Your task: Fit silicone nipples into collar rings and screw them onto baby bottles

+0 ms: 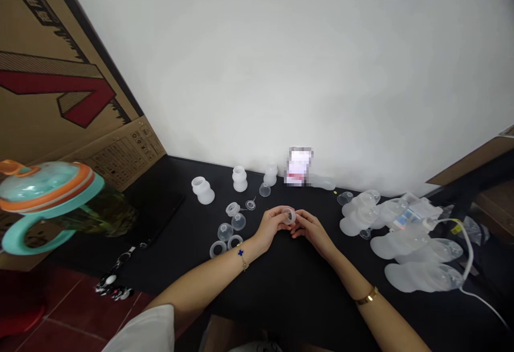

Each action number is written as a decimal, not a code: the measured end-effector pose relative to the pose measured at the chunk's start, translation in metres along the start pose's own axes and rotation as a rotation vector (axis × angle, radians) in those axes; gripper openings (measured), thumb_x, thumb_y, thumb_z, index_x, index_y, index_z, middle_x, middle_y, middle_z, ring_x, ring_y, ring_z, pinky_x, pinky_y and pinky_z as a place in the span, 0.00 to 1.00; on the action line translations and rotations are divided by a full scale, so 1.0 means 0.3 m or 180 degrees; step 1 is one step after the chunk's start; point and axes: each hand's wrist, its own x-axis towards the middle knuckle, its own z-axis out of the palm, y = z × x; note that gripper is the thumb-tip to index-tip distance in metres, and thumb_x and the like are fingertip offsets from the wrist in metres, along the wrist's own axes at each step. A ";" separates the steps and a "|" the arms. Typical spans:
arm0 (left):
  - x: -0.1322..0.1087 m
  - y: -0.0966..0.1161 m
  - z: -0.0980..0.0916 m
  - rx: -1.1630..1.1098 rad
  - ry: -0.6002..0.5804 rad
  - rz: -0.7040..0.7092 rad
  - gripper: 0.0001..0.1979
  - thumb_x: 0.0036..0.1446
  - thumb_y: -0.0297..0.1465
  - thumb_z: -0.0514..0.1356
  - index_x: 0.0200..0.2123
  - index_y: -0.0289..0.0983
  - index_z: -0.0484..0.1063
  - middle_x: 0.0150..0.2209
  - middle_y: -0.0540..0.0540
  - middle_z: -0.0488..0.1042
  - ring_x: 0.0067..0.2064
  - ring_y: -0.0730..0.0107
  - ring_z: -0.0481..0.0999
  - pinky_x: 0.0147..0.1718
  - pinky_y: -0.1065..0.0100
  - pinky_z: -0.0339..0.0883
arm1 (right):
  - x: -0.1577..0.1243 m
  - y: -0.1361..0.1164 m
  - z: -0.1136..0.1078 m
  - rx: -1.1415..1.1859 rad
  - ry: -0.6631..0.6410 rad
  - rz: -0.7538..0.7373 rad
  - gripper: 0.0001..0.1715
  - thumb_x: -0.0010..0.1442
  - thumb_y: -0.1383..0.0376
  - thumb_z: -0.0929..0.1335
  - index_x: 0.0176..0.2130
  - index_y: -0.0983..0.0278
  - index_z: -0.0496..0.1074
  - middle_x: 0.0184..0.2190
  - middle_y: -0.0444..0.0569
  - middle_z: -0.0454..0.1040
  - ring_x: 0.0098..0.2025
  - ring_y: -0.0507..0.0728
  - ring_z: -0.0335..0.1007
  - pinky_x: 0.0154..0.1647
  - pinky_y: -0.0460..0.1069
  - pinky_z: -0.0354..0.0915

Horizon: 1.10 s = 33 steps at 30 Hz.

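Above the middle of the black table, my left hand (271, 226) pinches a small translucent ring-shaped cap (289, 216). My right hand (314, 232) has its fingers curled at the cap's right edge, also gripping it. Left of my hands lie clear domed covers (238, 222), translucent screw rings (218, 249) and a small clear insert (250, 203). Behind them stand white, waisted soft bottles without covers, one of them tilted (203, 191) and another upright (240, 179). A third bottle (271, 173) is by the wall, with a domed cover (264, 189) in front.
Several covered soft bottles (421, 277) lie in a pile at the right, with a white cable (469, 245) and plastic packets (413, 212). A blurred phone (297, 167) leans on the wall. At the left are a teal-lidded jug (52, 191) and a large carton (48, 73).
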 end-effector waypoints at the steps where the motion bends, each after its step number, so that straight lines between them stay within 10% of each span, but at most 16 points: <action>1: 0.000 0.000 0.000 -0.0005 -0.0007 -0.0002 0.19 0.48 0.38 0.69 0.41 0.31 0.80 0.34 0.42 0.79 0.32 0.68 0.77 0.33 0.70 0.70 | 0.000 0.000 0.001 0.0004 0.0002 0.0000 0.25 0.53 0.46 0.75 0.38 0.63 0.75 0.27 0.45 0.76 0.27 0.53 0.74 0.29 0.47 0.71; 33: -0.007 0.009 0.006 -0.0008 -0.0104 -0.0009 0.21 0.46 0.41 0.72 0.39 0.31 0.80 0.34 0.43 0.77 0.31 0.70 0.75 0.33 0.68 0.69 | 0.001 0.002 0.003 -0.0096 -0.0085 -0.0008 0.26 0.55 0.44 0.74 0.34 0.64 0.74 0.26 0.46 0.75 0.27 0.53 0.73 0.29 0.48 0.71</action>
